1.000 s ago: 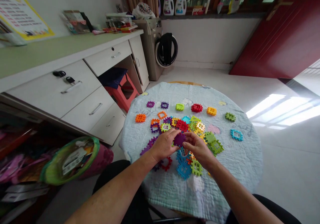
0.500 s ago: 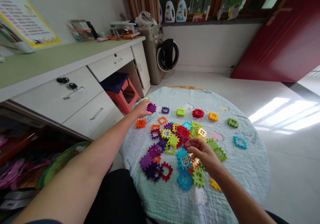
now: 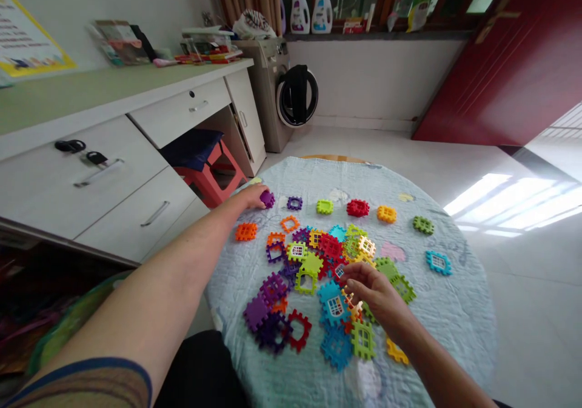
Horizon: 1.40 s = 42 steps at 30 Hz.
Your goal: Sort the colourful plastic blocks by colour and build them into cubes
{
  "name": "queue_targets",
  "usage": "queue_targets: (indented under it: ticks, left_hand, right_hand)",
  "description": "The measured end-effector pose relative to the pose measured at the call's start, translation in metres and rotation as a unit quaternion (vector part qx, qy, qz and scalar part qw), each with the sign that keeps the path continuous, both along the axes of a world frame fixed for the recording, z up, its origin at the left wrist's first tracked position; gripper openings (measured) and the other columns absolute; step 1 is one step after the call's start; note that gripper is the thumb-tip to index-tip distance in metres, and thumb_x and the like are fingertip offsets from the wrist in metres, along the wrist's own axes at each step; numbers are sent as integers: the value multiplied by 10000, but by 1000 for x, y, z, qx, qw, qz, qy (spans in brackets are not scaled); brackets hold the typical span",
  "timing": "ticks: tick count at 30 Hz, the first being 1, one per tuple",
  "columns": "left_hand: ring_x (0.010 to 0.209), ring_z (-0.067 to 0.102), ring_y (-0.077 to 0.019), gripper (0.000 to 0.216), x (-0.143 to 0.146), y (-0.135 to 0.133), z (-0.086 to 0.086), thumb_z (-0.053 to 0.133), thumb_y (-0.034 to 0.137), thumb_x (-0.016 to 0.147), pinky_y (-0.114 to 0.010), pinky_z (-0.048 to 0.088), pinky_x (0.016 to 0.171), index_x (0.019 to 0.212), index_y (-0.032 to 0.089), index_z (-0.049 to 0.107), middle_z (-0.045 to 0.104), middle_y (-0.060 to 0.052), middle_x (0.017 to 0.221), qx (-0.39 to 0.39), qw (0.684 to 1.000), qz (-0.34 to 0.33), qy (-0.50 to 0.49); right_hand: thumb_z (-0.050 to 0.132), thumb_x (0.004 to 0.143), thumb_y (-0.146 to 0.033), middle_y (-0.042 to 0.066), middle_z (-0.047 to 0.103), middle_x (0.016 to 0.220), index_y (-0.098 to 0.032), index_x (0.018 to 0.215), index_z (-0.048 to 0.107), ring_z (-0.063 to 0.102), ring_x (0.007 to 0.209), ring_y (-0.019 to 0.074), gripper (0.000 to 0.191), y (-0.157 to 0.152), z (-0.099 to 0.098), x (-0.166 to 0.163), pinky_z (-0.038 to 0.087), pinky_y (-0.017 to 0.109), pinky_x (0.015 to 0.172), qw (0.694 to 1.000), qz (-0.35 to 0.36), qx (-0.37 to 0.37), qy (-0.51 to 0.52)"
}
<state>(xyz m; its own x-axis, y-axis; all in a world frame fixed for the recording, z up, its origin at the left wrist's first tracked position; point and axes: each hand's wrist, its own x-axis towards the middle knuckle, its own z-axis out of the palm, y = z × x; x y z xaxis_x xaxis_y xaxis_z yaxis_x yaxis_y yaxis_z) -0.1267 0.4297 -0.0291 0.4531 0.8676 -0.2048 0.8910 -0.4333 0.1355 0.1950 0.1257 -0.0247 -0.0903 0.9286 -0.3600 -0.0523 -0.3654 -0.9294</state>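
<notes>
A round table under a pale blue quilted cloth (image 3: pixel 445 311) carries several coloured plastic interlocking tiles. My left hand (image 3: pixel 253 197) reaches to the far left of the table and its fingers are closed on a purple tile (image 3: pixel 267 199). Beside that lies another purple tile (image 3: pixel 294 203), then a green tile (image 3: pixel 324 207), a red tile (image 3: pixel 357 208) and an orange tile (image 3: pixel 386 214) in a row. My right hand (image 3: pixel 375 293) rests over the middle pile (image 3: pixel 327 256), fingers curled above a blue window tile (image 3: pixel 334 305) and an orange piece; whether it holds anything is unclear.
A white desk with drawers (image 3: pixel 113 153) stands on the left, with a red stool (image 3: pixel 207 174) under it. A washing machine (image 3: pixel 282 90) is behind, a red door (image 3: pixel 522 62) at the right. Loose green (image 3: pixel 421 225) and blue (image 3: pixel 439 262) tiles lie on the right.
My left hand left the pile, carried a purple tile to the far left of the table and now sets it at the row's end. The right hand stayed over the pile.
</notes>
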Motion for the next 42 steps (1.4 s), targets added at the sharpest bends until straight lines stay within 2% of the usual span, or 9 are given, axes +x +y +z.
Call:
queue_targets:
  ticks: [7, 13, 18, 23, 27, 30, 35, 39, 42]
  left_hand:
    - [1053, 558, -258, 684, 5, -3, -3, 726, 289, 531, -310, 430, 921, 1186, 191, 553, 588, -88, 1196, -21, 999, 19, 21]
    - [1288, 403, -319, 998, 8, -25, 13, 781, 259, 518, -366, 333, 1053, 1393, 144, 314, 416, -166, 1408, 15, 998, 52, -16]
    - [1248, 447, -283, 723, 10, -92, 38, 664, 224, 693, -357, 343, 1052, 1358, 160, 386, 444, -133, 1380, 61, 997, 23, -38]
    - [1105, 558, -256, 376, 15, -182, 60, 477, 142, 805, -361, 400, 991, 1167, 154, 576, 607, -114, 1174, 35, 998, -12, 45]
    - [1094, 569, -263, 308, 22, -232, 70, 495, 165, 804, -367, 428, 951, 1089, 162, 612, 633, -113, 1141, 48, 998, 38, 33]
    - [1035, 596, -242, 257, 24, -258, 66, 501, 213, 816, -345, 449, 909, 1036, 193, 632, 657, -81, 1091, 29, 997, 71, 5]
    - [1001, 610, -220, 273, 20, -295, 43, 544, 215, 778, -316, 444, 920, 1033, 209, 640, 655, -69, 1056, -56, 993, 89, -56]
    - [988, 613, -227, 449, 14, -308, 23, 631, 257, 720, -311, 451, 900, 1159, 182, 575, 612, -103, 1114, -72, 986, 139, -54]
    - [962, 610, -216, 504, 10, -308, 13, 697, 296, 660, -292, 458, 864, 1135, 187, 571, 601, -87, 1080, -89, 981, 163, -53]
  right_hand:
    - [714, 678, -444, 36, 642, 835, -209, 908, 592, 573, 671, 140, 351, 0, 1, 1, 463, 264, 546, 1000, -1, -8, -11]
    - [675, 716, -425, 33, 644, 837, -204, 929, 592, 563, 652, 130, 318, -1, 6, 2, 471, 265, 556, 999, 5, 6, -31]
    - [616, 745, -369, 19, 635, 772, -218, 911, 585, 560, 645, 143, 227, -5, 13, 1, 458, 280, 578, 989, 28, 66, -129]
    - [520, 799, -235, 20, 623, 746, -214, 855, 592, 540, 644, 143, 94, -12, 13, -3, 409, 270, 612, 911, 100, 210, -342]
    - [474, 803, -166, 30, 618, 781, -201, 836, 575, 535, 677, 142, 112, -14, 9, -5, 382, 256, 635, 866, 153, 262, -399]
    - [473, 797, -152, 30, 613, 772, -194, 826, 571, 538, 681, 143, 110, -14, 8, -5, 373, 254, 648, 849, 167, 268, -424]
    - [471, 804, -162, 34, 620, 772, -191, 839, 582, 553, 683, 147, 119, -14, 11, -6, 377, 253, 651, 840, 179, 271, -436]
    - [472, 796, -154, 40, 634, 779, -190, 844, 590, 569, 693, 156, 133, -16, 11, -9, 387, 261, 664, 834, 191, 274, -439]
    - [464, 811, -163, 46, 639, 784, -185, 844, 589, 573, 684, 154, 131, -17, 11, -11, 395, 258, 660, 834, 193, 278, -435]
